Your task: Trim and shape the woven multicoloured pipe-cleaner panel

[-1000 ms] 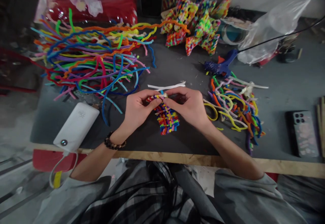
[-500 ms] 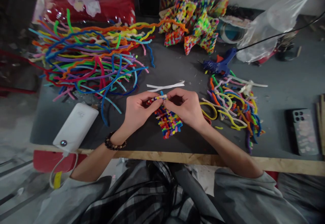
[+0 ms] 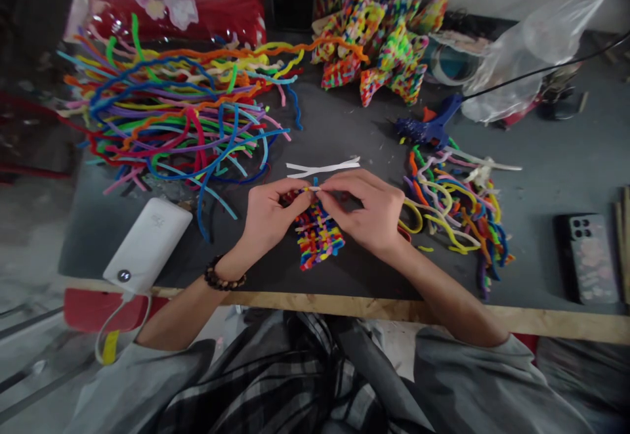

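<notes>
A woven piece of many-coloured pipe cleaners [image 3: 319, 234] hangs between my hands, its lower end toward the table's front edge. My left hand [image 3: 270, 214] pinches its upper left edge between thumb and forefinger. My right hand [image 3: 369, 207] pinches a pale pipe cleaner end at the top edge, its fingertips close to those of the left. A short blue tip stands up just above the fingertips. Beyond the hands two white strips [image 3: 322, 168] lie crossed on the table. The fingers hide part of the weave's top.
To the left are a heap of long pipe cleaners [image 3: 172, 112] and a white power bank [image 3: 147, 243]. On the right lie cut pipe cleaners [image 3: 453, 204], a blue glue gun [image 3: 428, 129] and a phone [image 3: 588, 257]. Woven star shapes [image 3: 374, 46] stand at the back.
My right hand has shifted slightly right and its fingers have straightened a little. The lower end of the woven piece has swung to the left. My left hand has barely moved.
</notes>
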A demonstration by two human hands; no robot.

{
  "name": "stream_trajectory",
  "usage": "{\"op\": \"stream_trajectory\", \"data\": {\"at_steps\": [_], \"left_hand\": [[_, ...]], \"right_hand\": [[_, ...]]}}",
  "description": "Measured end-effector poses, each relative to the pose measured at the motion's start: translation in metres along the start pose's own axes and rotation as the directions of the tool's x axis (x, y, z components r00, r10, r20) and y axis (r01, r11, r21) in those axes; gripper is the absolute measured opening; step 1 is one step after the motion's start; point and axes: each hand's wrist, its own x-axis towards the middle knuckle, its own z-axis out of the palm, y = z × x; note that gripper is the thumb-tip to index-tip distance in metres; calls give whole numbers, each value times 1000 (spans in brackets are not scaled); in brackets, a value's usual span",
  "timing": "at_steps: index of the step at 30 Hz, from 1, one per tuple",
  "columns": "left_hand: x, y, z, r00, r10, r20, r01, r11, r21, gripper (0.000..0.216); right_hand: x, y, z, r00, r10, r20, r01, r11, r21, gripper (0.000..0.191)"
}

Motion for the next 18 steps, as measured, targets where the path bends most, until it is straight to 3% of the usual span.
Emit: {"op": "stream_trajectory", "data": {"at_steps": [3,11,18], "left_hand": [[1,0,0,999,-11,37,12,1000,-20,20],[0,2,2,997,23,69,-18,997,-74,21],[0,1,0,998,8,64,-4,997,-72,22]], "right_hand": [[-1,5,0,989,-149,-18,146,984,-106,14],[0,13,-4,934,-357,-2,342,897,-280,20],[-4,16,-5,931,-360,66,362,879,-311,22]]}}
